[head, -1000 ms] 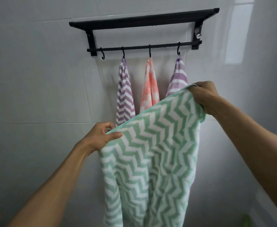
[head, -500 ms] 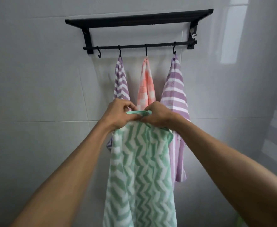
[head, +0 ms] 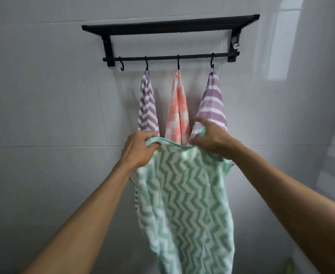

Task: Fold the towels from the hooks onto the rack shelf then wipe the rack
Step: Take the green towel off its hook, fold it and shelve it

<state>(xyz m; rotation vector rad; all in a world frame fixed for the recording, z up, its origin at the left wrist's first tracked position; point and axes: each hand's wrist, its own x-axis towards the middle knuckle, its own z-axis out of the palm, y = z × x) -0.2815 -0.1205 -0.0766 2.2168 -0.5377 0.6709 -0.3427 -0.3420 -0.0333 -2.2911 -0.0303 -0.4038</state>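
A green and white zigzag towel (head: 184, 198) hangs doubled over in front of me. My left hand (head: 138, 150) grips its top edge on the left. My right hand (head: 210, 138) holds the top edge on the right, the forefinger lifted. Behind them three towels hang from hooks of the black wall rack (head: 170, 26): a purple zigzag towel (head: 147, 104), a pink checked towel (head: 178, 107) and a purple striped towel (head: 212, 101). The leftmost hook (head: 122, 65) is bare. The shelf on top carries nothing I can see.
White glossy wall tiles surround the rack. A bright window reflection shows on the wall at the upper right. Something small and green lies low at the right edge (head: 289, 264).
My hands came together from a wide spread, doubling the green towel. They have since moved slightly apart along its top edge.
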